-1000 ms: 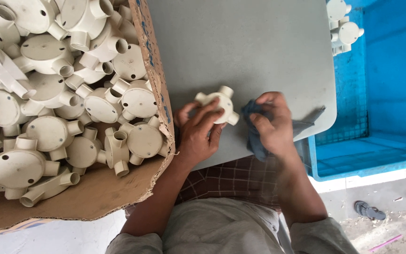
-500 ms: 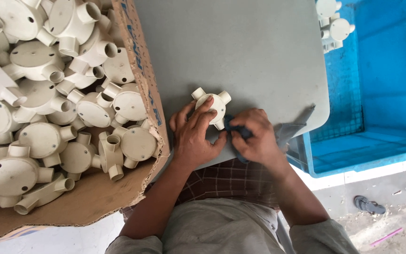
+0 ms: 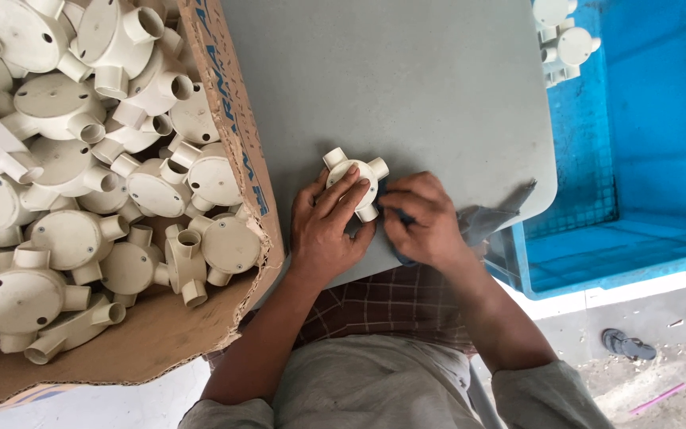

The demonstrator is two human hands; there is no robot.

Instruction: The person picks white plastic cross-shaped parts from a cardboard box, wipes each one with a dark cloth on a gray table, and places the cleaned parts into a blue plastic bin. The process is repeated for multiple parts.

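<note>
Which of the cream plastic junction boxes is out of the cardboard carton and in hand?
The cream four-way plastic junction box on the grey table, under the left hand; the others lie in the cardboard carton or blue crate.

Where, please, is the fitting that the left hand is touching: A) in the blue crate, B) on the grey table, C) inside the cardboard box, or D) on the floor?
B: the left hand lays its fingers on the fitting, which sits on the grey table, between the cardboard box and the blue crate.
</note>
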